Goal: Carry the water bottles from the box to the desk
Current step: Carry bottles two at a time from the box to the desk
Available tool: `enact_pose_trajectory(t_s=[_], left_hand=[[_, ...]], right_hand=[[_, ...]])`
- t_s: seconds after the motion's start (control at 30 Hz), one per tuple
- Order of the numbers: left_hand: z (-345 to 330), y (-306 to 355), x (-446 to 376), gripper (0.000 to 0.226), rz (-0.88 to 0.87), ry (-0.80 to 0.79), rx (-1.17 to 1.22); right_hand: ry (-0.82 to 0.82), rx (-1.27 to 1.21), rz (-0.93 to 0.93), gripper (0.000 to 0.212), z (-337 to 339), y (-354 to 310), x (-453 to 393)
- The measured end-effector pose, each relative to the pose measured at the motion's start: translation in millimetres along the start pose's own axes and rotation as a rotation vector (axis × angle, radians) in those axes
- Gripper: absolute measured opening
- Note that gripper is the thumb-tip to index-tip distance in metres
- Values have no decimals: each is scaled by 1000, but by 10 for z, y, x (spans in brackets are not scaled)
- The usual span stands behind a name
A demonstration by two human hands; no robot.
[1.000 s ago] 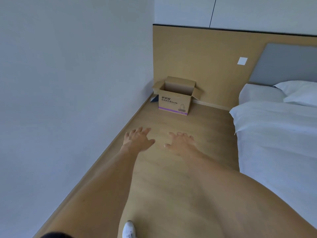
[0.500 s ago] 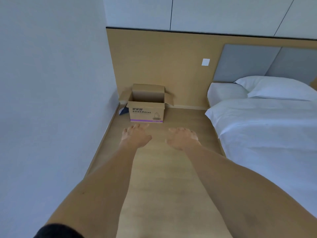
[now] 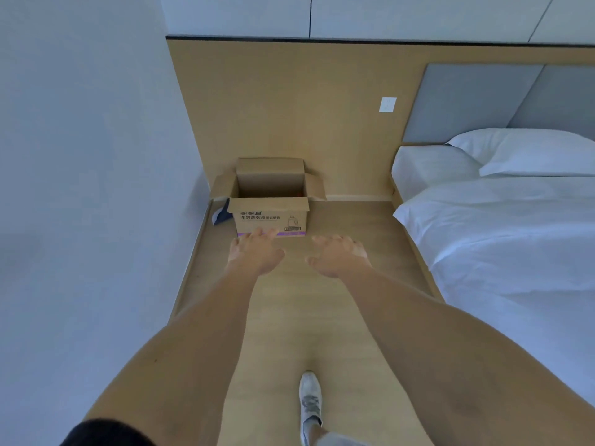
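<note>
Reaching toward open cardboard box point(image 3: 271, 214) on floor.
Left hand point(image 3: 254, 252), right hand point(image 3: 338, 257) empty, fingers spread; box print reads "全效洗衣液".

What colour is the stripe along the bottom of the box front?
Purple, on the brown cardboard box; clearest in the head view.

Open-topped box point(image 3: 270, 217) ahead, floor strip between wall point(image 3: 80, 188) — bed point(image 3: 515, 236)
</note>
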State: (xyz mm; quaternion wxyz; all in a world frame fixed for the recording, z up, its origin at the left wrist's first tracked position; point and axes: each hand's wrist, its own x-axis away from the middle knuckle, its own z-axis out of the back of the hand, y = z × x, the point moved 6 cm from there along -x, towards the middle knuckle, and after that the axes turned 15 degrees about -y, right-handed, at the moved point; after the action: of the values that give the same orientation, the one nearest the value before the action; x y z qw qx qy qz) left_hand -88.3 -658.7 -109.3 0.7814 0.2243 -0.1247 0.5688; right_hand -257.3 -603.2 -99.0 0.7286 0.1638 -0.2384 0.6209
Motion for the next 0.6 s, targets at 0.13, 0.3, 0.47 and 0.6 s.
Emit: enact_pose_trajectory(t_s=[0.13, 0.3, 0.47, 0.6], left_hand=[[332, -204, -674, 58, 19, 19, 43], [894, -400, -1572, 55, 72, 66, 57], [1256, -483, -2250, 52, 93, 86, 104], [1444, -591, -2711, 60, 87, 63, 85]], right_hand=[[12, 9, 36, 64, 379, -135, -763], [10, 4, 84, 64, 1019, -188, -1600], [-4, 4, 109, 58, 1492, -256, -2258], [-5, -1, 98, 59, 1751, -316, -2753]])
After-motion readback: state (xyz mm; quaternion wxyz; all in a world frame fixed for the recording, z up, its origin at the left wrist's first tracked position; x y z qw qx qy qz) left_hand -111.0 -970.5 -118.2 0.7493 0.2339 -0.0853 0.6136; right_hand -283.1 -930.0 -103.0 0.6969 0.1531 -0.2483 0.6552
